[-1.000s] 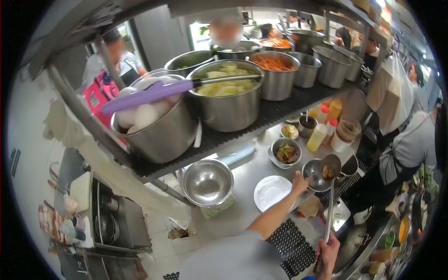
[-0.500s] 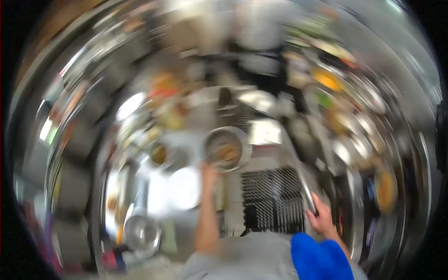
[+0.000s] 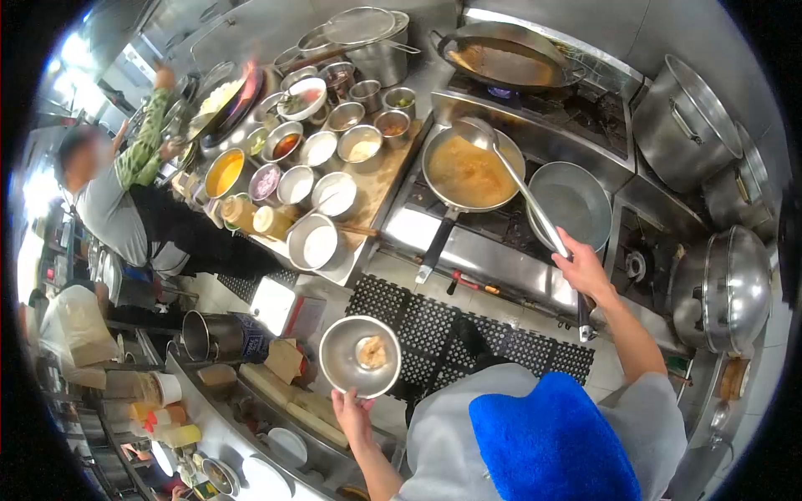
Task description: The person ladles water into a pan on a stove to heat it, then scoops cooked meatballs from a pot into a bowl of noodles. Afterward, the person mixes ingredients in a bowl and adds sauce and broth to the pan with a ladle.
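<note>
My left hand (image 3: 354,413) grips the near rim of a steel bowl (image 3: 332,361), which has a small portion of light brown food (image 3: 372,353) at its bottom. My right hand (image 3: 582,265) is closed round the handle of a long ladle (image 3: 535,204). The ladle's head rests at the far edge of a frying pan (image 3: 474,171) holding orange-brown liquid. That pan sits on the stove with its black handle pointing towards me. An empty grey pan (image 3: 571,200) stands just right of it, under the ladle's handle.
Several steel containers of sauces and ingredients stand on the counter (image 3: 380,179) at the left. A wok (image 3: 505,63) with brown liquid is on the back burner. Large pots (image 3: 685,125) stand at the right. A person (image 3: 125,200) in an apron works at the far left.
The view has swung from the blurred left-hand counters to the stove. The bowl remains in my left hand and the ladle in my right; the ladle's head now shows over the pan.
</note>
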`<action>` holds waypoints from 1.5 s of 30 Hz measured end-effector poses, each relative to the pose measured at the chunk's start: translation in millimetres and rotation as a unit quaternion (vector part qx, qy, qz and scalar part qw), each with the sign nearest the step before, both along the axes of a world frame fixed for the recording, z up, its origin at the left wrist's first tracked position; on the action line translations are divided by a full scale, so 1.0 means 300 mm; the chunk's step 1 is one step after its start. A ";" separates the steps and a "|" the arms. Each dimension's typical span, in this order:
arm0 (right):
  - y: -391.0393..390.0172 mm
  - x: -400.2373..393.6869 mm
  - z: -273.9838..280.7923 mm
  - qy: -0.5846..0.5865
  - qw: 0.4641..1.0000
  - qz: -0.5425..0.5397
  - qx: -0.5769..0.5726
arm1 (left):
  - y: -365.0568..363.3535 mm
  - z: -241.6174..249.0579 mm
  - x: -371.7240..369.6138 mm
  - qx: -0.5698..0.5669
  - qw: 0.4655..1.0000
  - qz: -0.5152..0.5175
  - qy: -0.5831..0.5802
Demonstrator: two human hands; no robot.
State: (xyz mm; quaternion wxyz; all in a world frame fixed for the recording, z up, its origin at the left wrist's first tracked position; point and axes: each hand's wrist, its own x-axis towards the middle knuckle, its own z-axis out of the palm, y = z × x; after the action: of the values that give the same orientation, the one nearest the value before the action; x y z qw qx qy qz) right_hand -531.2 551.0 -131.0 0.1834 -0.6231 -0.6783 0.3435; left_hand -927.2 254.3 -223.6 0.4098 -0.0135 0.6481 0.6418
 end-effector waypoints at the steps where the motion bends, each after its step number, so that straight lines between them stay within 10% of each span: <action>1: 0.051 0.044 -0.070 -0.009 0.999 0.018 0.040 | 0.050 0.012 0.046 0.004 1.000 -0.027 -0.008; 4: 0.173 0.114 -0.200 -0.022 0.984 0.069 0.164 | 0.148 0.039 0.157 0.002 0.996 -0.086 0.002; 7: 0.199 0.079 -0.138 0.069 0.992 -0.027 -0.103 | 0.205 0.071 0.237 0.000 0.993 -0.120 0.003; 11: 0.227 0.083 -0.231 0.297 0.933 -0.026 -0.200 | 0.233 0.069 0.295 -0.001 0.991 -0.131 0.002; 19: 0.200 0.058 -0.204 0.399 0.865 -0.014 -0.304 | 0.254 0.116 0.348 -0.026 0.993 -0.107 0.041; 45: -0.129 -0.034 -0.095 0.273 0.932 0.027 -0.238 | 0.528 0.182 0.138 0.028 0.985 -0.101 0.134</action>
State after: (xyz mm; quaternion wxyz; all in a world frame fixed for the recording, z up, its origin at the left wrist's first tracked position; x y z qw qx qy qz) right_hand -541.4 512.4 -159.5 0.1985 -0.5123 -0.5171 0.6562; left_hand -885.8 412.7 -168.8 0.3824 0.1491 0.6772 0.6108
